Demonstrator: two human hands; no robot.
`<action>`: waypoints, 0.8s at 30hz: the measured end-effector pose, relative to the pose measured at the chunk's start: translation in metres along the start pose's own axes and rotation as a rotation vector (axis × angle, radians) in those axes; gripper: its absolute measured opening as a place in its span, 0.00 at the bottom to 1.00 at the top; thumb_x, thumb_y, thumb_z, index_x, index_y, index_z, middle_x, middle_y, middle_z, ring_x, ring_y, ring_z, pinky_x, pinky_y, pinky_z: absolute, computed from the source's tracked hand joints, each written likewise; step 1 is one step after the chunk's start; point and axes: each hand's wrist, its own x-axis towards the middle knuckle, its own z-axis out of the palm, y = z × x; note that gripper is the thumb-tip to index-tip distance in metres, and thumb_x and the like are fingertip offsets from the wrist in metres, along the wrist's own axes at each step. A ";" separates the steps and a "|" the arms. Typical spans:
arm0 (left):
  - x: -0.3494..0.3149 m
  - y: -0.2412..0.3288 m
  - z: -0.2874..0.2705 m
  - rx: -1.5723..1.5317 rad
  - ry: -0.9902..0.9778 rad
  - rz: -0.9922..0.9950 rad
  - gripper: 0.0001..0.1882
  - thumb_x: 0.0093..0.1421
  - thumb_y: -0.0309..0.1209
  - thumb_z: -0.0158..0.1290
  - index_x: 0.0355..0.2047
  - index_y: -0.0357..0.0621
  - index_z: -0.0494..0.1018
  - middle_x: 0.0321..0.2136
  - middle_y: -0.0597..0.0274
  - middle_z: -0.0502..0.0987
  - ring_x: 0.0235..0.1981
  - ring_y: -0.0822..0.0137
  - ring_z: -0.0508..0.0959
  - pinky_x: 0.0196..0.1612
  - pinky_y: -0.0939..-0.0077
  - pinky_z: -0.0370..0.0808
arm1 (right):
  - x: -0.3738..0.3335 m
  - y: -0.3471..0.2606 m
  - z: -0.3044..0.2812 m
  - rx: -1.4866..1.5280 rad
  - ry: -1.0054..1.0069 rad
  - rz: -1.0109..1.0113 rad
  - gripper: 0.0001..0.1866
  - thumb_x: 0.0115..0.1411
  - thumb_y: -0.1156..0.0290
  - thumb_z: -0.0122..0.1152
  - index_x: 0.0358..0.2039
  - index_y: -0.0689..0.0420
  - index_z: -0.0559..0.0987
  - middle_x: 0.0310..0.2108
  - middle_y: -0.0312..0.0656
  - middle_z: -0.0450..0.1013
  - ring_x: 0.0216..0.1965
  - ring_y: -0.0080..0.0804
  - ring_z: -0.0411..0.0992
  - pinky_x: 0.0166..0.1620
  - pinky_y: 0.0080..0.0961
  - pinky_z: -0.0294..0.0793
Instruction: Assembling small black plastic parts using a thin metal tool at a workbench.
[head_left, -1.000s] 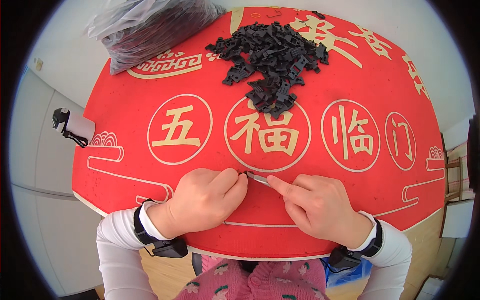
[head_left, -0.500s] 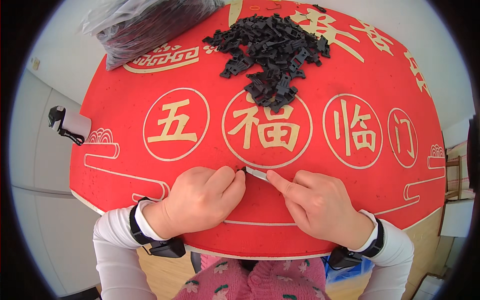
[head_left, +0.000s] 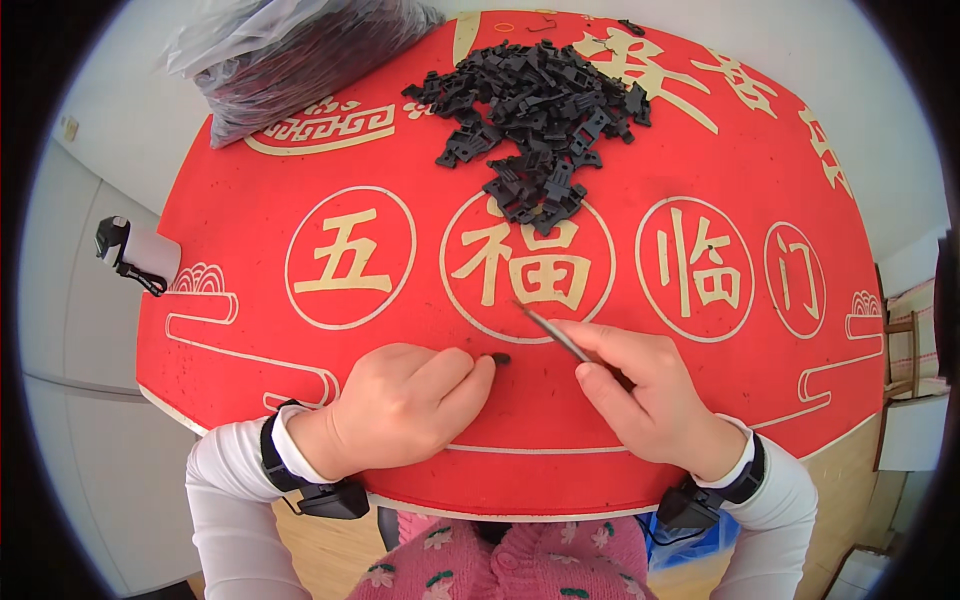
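Note:
Near the front of the red tabletop, my left hand [head_left: 410,400] is closed in a pinch on a small black plastic part [head_left: 501,358], most of which my fingers cover. A slim knife [head_left: 558,336] is gripped in my right hand [head_left: 645,390], its handle mostly hidden by the fingers. The thin metal blade points up and to the left, apart from the part in my left hand. Farther back lies a heap of black plastic parts [head_left: 545,105], piled loosely on the table.
A clear plastic bag [head_left: 300,65] full of dark pieces stands at the back left of the red table mat [head_left: 240,380]. By the table's left edge is a white and black device [head_left: 150,250] with a cord. One dark piece [head_left: 632,27] lies at the far edge.
My right hand has drawn the knife off the black part, and the blade has turned to point more away from me. My left hand keeps its pinch almost in place.

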 end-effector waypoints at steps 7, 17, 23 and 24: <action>0.004 -0.003 0.005 -0.263 0.126 0.053 0.14 0.45 0.22 0.66 0.34 0.36 0.78 0.22 0.61 0.76 0.19 0.67 0.77 0.18 0.76 0.72 | 0.000 -0.007 -0.003 0.068 -0.138 0.128 0.06 0.57 0.78 0.61 0.36 0.64 0.78 0.20 0.38 0.70 0.20 0.22 0.65 0.24 0.21 0.61; 0.003 -0.001 0.008 -0.313 0.095 0.073 0.14 0.47 0.24 0.66 0.35 0.37 0.78 0.23 0.61 0.76 0.20 0.66 0.78 0.18 0.75 0.72 | 0.001 -0.007 0.002 0.011 -0.136 -0.015 0.04 0.57 0.77 0.60 0.30 0.65 0.77 0.21 0.45 0.70 0.22 0.33 0.70 0.25 0.27 0.67; 0.003 0.000 0.008 -0.322 0.084 0.070 0.13 0.47 0.24 0.66 0.34 0.37 0.79 0.23 0.61 0.76 0.20 0.66 0.78 0.18 0.75 0.72 | 0.001 -0.007 0.005 -0.082 -0.148 -0.068 0.04 0.56 0.77 0.60 0.28 0.64 0.75 0.23 0.46 0.69 0.24 0.40 0.71 0.26 0.31 0.68; 0.002 0.000 0.008 -0.318 0.081 0.070 0.13 0.47 0.24 0.66 0.34 0.37 0.79 0.23 0.61 0.76 0.20 0.66 0.78 0.19 0.75 0.72 | 0.000 -0.008 0.005 -0.101 -0.139 -0.085 0.04 0.56 0.78 0.60 0.28 0.64 0.74 0.23 0.46 0.69 0.24 0.41 0.71 0.26 0.32 0.69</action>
